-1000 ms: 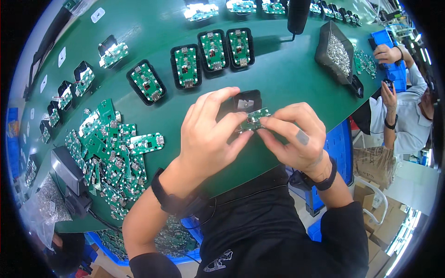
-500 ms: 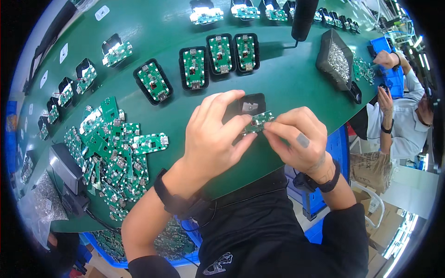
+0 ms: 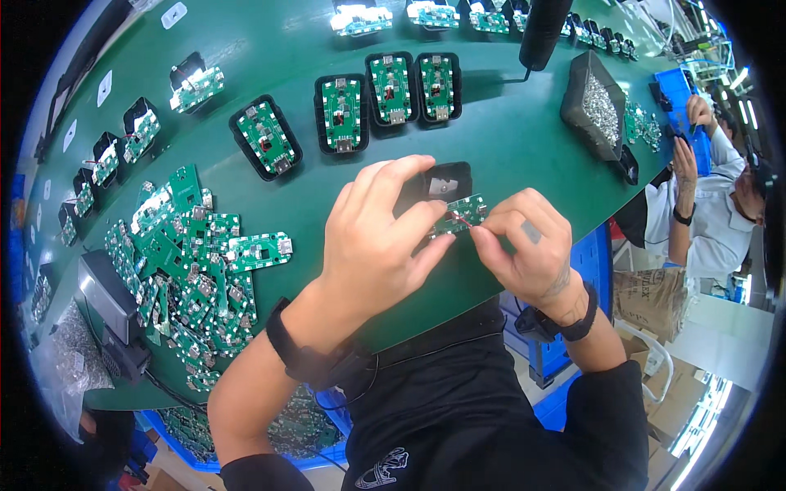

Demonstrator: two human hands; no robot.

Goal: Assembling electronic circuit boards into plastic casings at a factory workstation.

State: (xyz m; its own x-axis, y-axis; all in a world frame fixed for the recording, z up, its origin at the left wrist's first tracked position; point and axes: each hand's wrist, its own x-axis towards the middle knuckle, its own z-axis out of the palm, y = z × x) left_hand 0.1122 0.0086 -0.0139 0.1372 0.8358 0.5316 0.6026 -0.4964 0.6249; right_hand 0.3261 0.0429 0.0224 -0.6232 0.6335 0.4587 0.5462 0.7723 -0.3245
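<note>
My left hand holds a small green circuit board by its left end, between thumb and fingers. A thin red wire lies across that board toward the pinched fingertips of my right hand, which seem closed on its end. Just behind the board, an open black plastic case with a pale piece inside rests on the table, partly covered by my left fingers. Farther back stand several black cases with green boards fitted in them, such as this filled case.
At left lies a heap of loose circuit boards, near a dark device on a stand. Cases with tilted boards line the far side. A black tray of small metal parts sits at right, below a dark post. A co-worker works beyond.
The right fingertips have shifted slightly and curled tighter, and the red wire now shows across the board. The board is tilted more face-up. The co-worker's hands have moved.
</note>
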